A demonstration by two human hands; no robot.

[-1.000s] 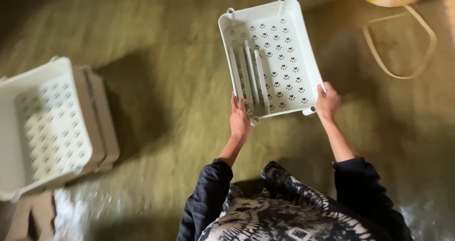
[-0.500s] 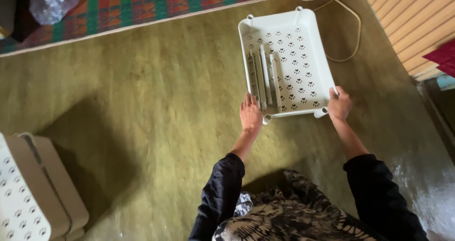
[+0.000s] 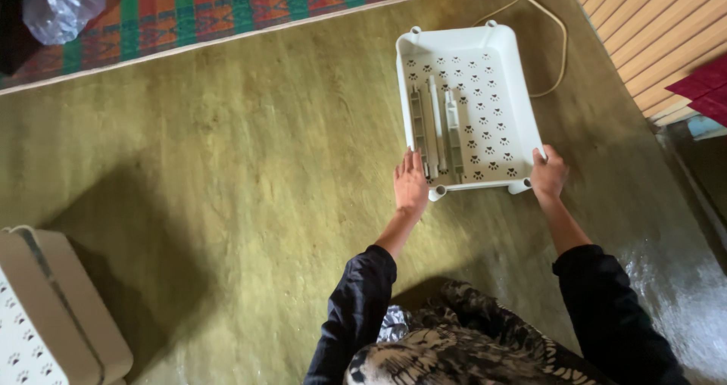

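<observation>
Head view: both hands, left (image 3: 411,186) and right (image 3: 548,174), clamp the near corners of a white perforated tray (image 3: 500,90) at upper right, steadying it on the green floor (image 3: 227,165).

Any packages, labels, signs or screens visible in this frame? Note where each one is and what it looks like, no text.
No labels, signs or screens show.
Plastic bag: top left corner on the striped mat, crumpled, clear-grey, contents unclear.
White perforated tray: on the green floor, upper right, rectangular, each near corner at a hand, left hand and right hand.
</observation>
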